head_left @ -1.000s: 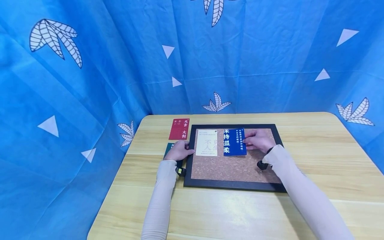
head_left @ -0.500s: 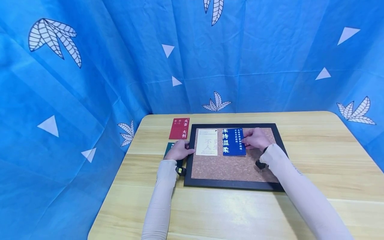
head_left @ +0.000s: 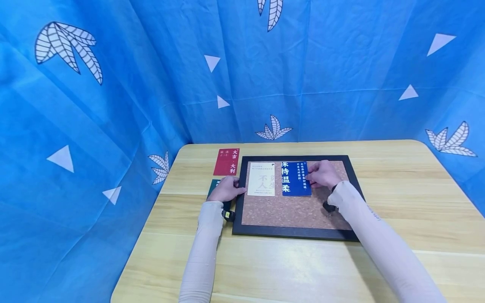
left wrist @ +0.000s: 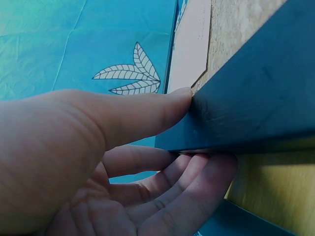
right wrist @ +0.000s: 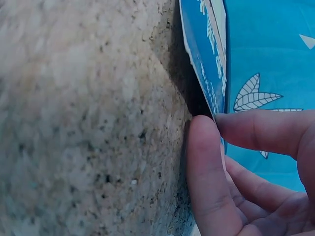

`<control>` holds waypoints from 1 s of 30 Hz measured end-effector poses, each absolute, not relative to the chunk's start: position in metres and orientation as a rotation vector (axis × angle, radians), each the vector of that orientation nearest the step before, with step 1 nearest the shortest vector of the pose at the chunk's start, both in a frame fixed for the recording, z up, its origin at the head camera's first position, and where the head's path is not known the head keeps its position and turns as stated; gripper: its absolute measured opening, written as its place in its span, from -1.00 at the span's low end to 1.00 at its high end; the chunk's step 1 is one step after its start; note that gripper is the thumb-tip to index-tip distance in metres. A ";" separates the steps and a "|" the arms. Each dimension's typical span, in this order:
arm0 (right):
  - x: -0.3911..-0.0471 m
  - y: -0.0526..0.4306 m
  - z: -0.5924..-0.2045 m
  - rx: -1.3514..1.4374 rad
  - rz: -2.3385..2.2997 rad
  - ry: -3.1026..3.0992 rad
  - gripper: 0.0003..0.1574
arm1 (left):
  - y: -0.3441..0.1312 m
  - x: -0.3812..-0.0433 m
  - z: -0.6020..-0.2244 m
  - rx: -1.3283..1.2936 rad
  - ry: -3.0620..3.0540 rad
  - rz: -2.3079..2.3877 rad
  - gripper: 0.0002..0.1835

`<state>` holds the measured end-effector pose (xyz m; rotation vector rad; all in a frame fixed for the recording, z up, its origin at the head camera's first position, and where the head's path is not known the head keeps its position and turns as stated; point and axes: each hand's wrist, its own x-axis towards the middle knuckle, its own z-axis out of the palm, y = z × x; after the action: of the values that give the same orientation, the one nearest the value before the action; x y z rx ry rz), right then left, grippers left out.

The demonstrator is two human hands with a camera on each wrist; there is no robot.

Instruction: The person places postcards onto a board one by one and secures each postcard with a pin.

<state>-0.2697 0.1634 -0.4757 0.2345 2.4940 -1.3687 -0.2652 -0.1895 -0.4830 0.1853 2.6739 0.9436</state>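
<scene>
A cork board [head_left: 288,215] in a black frame lies on the table. My left hand [head_left: 225,190] holds the frame's left side, thumb on top and fingers against the outer side and underside in the left wrist view. Over the board's upper middle, my right hand [head_left: 324,174] pinches the right edge of a dark blue card [head_left: 294,180] with white characters. The right wrist view shows that edge of the blue card [right wrist: 207,51] tilted up from the cork, between thumb and index finger. A cream card [head_left: 261,179] lies at the board's upper left, a dark pin-like dot at its top corner.
Left of the board, a red card [head_left: 226,162] lies on the wooden table [head_left: 295,269]. A dark green card [head_left: 213,185] is partly covered by my left hand. A blue patterned curtain [head_left: 333,71] hangs behind the table and along its left side.
My right hand has shifted slightly left and up, still pinching the blue card, which moved a little left and back to the right. My left hand stays on the frame.
</scene>
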 end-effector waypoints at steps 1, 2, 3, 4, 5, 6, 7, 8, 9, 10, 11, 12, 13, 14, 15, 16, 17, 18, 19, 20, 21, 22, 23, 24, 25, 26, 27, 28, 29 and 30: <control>-0.270 0.163 -0.476 0.232 -1.367 2.495 -0.52 | -0.189 -0.265 -0.483 0.182 2.672 0.946 -0.78; -0.270 0.163 -0.475 0.231 -1.363 2.495 -0.52 | -0.189 -0.265 -0.483 0.178 2.670 0.946 -0.78; -0.270 0.163 -0.475 0.237 -1.356 2.496 -0.52 | -0.189 -0.265 -0.483 0.176 2.669 0.946 -0.78; -0.270 0.162 -0.475 0.242 -1.346 2.500 -0.53 | -0.189 -0.265 -0.483 0.173 2.668 0.946 -0.78; -0.270 0.162 -0.475 0.242 -1.336 2.503 -0.53 | -0.189 -0.265 -0.483 0.170 2.667 0.947 -0.78; -0.270 0.162 -0.474 0.242 -1.324 2.508 -0.54 | -0.189 -0.264 -0.483 0.168 2.667 0.946 -0.77; -0.270 0.162 -0.474 0.239 -1.310 2.513 -0.55 | -0.189 -0.264 -0.483 0.166 2.668 0.944 -0.77; -0.271 0.162 -0.473 0.243 -1.296 2.518 -0.56 | -0.188 -0.264 -0.483 0.165 2.668 0.941 -0.77; -0.271 0.162 -0.473 0.245 -1.282 2.522 -0.57 | -0.188 -0.264 -0.483 0.163 2.669 0.939 -0.78; -0.271 0.161 -0.472 0.242 -1.270 2.526 -0.58 | -0.188 -0.264 -0.483 0.162 2.670 0.937 -0.78; -0.271 0.161 -0.472 0.235 -1.263 2.528 -0.58 | -0.188 -0.264 -0.483 0.162 2.671 0.936 -0.78; -0.271 0.161 -0.471 0.235 -1.255 2.529 -0.58 | -0.188 -0.264 -0.483 0.163 2.671 0.934 -0.78; -0.271 0.161 -0.471 0.236 -1.249 2.530 -0.58 | -0.188 -0.264 -0.483 0.166 2.671 0.933 -0.78; -0.271 0.161 -0.471 0.238 -1.248 2.528 -0.58 | -0.188 -0.264 -0.483 0.169 2.672 0.933 -0.78; -0.271 0.161 -0.471 0.237 -1.247 2.527 -0.58 | -0.188 -0.264 -0.483 0.173 2.674 0.933 -0.78; -0.271 0.161 -0.470 0.237 -1.246 2.527 -0.57 | -0.188 -0.265 -0.483 0.176 2.676 0.934 -0.78; -0.271 0.161 -0.470 0.237 -1.247 2.527 -0.57 | -0.188 -0.265 -0.483 0.176 2.679 0.935 -0.78; -0.272 0.161 -0.470 0.241 -1.246 2.528 -0.56 | -0.188 -0.265 -0.483 0.176 2.682 0.935 -0.78; -0.272 0.161 -0.470 0.240 -1.247 2.528 -0.56 | -0.188 -0.265 -0.483 0.174 2.683 0.935 -0.79; -0.272 0.161 -0.470 0.236 -1.248 2.529 -0.55 | -0.187 -0.265 -0.483 0.172 2.685 0.934 -0.79; -0.272 0.161 -0.470 0.234 -1.247 2.528 -0.54 | -0.187 -0.266 -0.483 0.171 2.687 0.933 -0.79; -0.273 0.162 -0.471 0.232 -1.245 2.529 -0.53 | -0.187 -0.266 -0.483 0.168 2.688 0.932 -0.79; -0.273 0.162 -0.471 0.231 -1.242 2.530 -0.53 | -0.187 -0.266 -0.483 0.170 2.687 0.932 -0.79; -0.274 0.162 -0.471 0.228 -1.236 2.534 -0.53 | -0.187 -0.266 -0.483 0.170 2.684 0.933 -0.79; -0.274 0.162 -0.471 0.225 -1.228 2.539 -0.54 | -0.188 -0.265 -0.483 0.171 2.682 0.934 -0.79; -0.274 0.161 -0.471 0.220 -1.220 2.544 -0.55 | -0.188 -0.265 -0.483 0.169 2.681 0.936 -0.79; -0.274 0.161 -0.471 0.218 -1.213 2.547 -0.56 | -0.188 -0.264 -0.483 0.169 2.679 0.938 -0.79; -0.273 0.161 -0.470 0.216 -1.205 2.553 -0.57 | -0.188 -0.264 -0.482 0.170 2.676 0.941 -0.79; -0.273 0.160 -0.470 0.213 -1.199 2.558 -0.57 | -0.188 -0.264 -0.482 0.168 2.674 0.943 -0.79; -0.273 0.159 -0.469 0.213 -1.194 2.562 -0.57 | -0.188 -0.263 -0.481 0.166 2.674 0.943 -0.79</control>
<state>-0.2727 0.1595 -0.4695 0.2127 2.5621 -1.1940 -0.2634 -0.1876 -0.4814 0.1658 2.6744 0.9430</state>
